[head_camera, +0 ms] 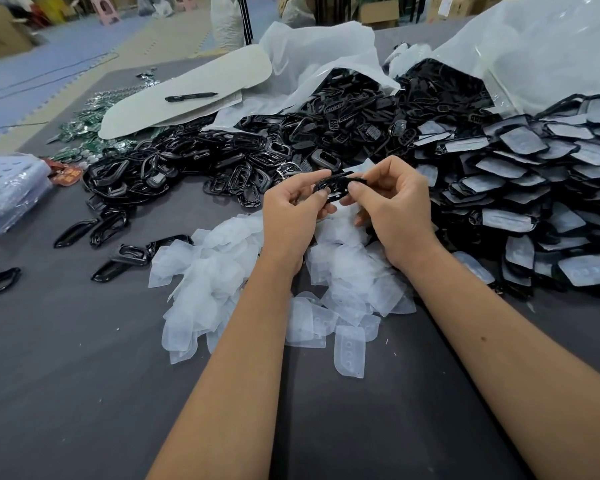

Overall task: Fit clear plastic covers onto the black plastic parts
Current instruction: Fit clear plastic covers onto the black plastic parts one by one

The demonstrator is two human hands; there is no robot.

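- Closest in, a pile of clear plastic covers (pixel 243 271) is spread on the grey surface (pixel 66 375).
- Loose black plastic parts (pixel 187 161) are heaped at the back left.
- One black part (pixel 333 185) is pinched above the covers by the left hand (pixel 291 209) and right hand (pixel 392 206), fingers curled on its ends.
- Covered parts (pixel 534 188) are stacked up on the right.
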